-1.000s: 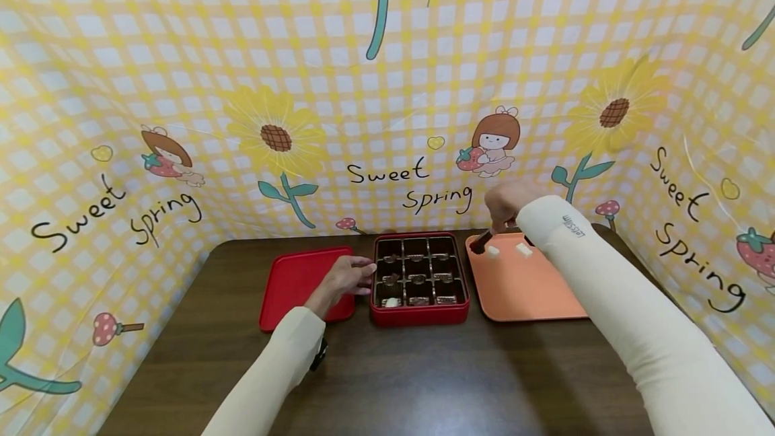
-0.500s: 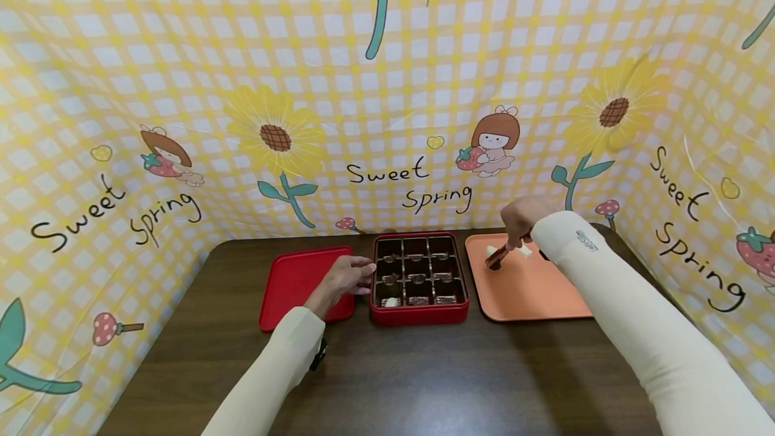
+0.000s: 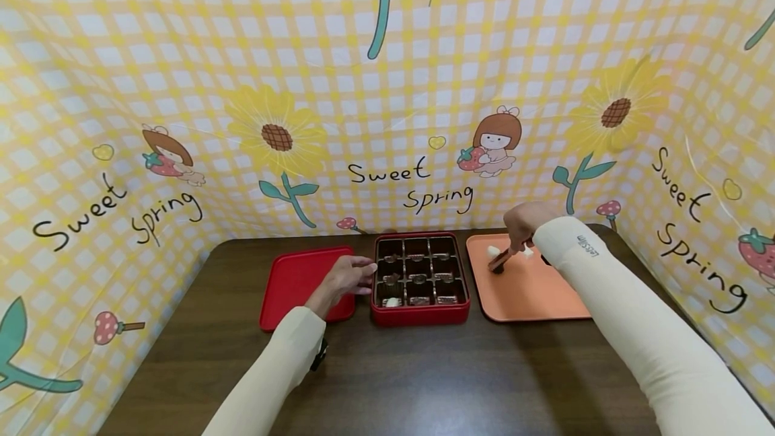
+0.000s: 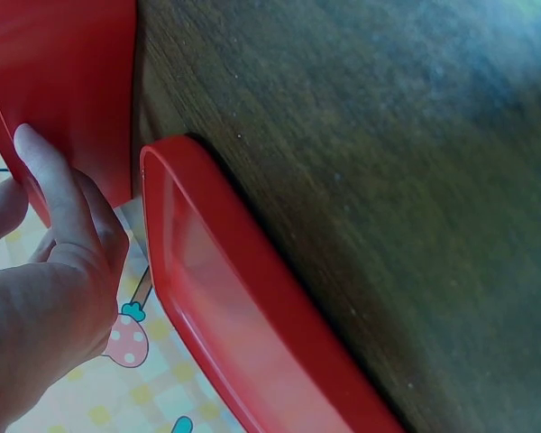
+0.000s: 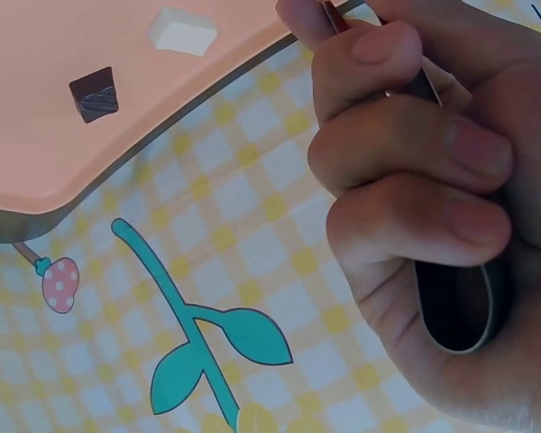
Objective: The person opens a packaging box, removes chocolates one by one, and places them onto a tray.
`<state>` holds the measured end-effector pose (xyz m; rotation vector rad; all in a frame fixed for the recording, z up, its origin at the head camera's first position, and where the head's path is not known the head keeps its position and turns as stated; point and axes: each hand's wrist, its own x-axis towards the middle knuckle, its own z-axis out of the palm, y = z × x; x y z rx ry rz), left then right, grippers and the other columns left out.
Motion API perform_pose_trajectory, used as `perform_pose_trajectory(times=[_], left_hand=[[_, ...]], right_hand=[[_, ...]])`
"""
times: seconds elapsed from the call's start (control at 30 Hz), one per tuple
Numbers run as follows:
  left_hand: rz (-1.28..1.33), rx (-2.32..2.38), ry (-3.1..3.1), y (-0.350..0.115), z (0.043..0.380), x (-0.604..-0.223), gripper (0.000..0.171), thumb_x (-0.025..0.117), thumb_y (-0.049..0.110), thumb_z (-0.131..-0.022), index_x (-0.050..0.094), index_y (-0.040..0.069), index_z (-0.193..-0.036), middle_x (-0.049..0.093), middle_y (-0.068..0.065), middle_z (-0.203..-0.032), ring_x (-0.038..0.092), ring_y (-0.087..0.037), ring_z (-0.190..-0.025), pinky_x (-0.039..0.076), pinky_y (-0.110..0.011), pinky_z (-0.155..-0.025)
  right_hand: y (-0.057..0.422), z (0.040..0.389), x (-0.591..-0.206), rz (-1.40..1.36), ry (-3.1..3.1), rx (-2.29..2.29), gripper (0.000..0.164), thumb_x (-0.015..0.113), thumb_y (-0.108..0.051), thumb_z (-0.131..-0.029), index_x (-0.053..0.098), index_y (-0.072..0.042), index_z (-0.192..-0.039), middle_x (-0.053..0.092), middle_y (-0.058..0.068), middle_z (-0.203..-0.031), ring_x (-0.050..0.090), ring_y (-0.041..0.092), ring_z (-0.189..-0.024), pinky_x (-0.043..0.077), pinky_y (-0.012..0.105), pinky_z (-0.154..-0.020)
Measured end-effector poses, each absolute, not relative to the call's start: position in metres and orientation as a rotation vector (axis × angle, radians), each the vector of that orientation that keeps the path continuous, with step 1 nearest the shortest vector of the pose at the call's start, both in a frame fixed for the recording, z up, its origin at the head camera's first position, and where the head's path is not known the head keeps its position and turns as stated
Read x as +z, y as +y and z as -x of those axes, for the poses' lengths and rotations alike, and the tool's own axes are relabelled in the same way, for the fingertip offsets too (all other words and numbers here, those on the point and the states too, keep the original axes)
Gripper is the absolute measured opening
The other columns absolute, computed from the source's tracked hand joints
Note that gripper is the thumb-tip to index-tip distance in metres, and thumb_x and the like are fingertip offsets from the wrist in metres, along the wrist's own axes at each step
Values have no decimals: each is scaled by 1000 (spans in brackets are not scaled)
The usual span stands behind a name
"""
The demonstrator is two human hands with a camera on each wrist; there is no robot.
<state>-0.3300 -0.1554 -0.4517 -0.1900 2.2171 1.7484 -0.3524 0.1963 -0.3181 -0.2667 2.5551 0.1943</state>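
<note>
My right hand grips a pair of tongs whose tips point down at the orange tray. In the right wrist view, the fingers curl round the tongs' dark, looped end. On the tray, a white chocolate-like piece lies close behind the tips, another to their right. A dark chocolate piece also shows there. What the tips pinch, if anything, I cannot tell. My left hand touches the left side of the red box with extended fingers.
The box has several dark compartments with brown pieces; a white piece sits front left. A red lid lies left of the box, beneath my left hand. Checked cloth rises behind the brown table.
The right hand and tongs have moved right and toward me, from the tray's far left corner to just in front of the white pieces. The left hand stays at the box.
</note>
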Motion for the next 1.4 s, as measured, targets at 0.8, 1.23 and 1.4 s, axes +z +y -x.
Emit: perform_pose_trajectory(times=[0.8,1.23,1.4], left_hand=[[178,1742,2226,-157,332,-452,39,59,16,-89,52,1,-124,59,-16,-99,60,-23,-80,55,-40,-70],[190,1730,2240,-157,332,-453,38,60,16,-89,53,0,-123,59,-15,-98,60,-23,-80,55,-38,-68],[194,1734,2229,-157,332,-454,37,60,15,-89,54,1,-122,60,-15,-99,60,-24,-81,55,-38,-68]], right_hand=[[196,358,-300,223,2526,92,20,67,-28,-83,65,-12,-72,58,0,-62,42,9,-47,35,24,-47],[149,361,-276,368,2554,109,34,63,-34,-85,53,-17,-57,44,-2,-50,27,10,-41,23,23,-41],[125,356,-275,434,2540,195,37,63,-37,-85,52,-17,-56,44,-2,-51,27,11,-41,23,25,-42]])
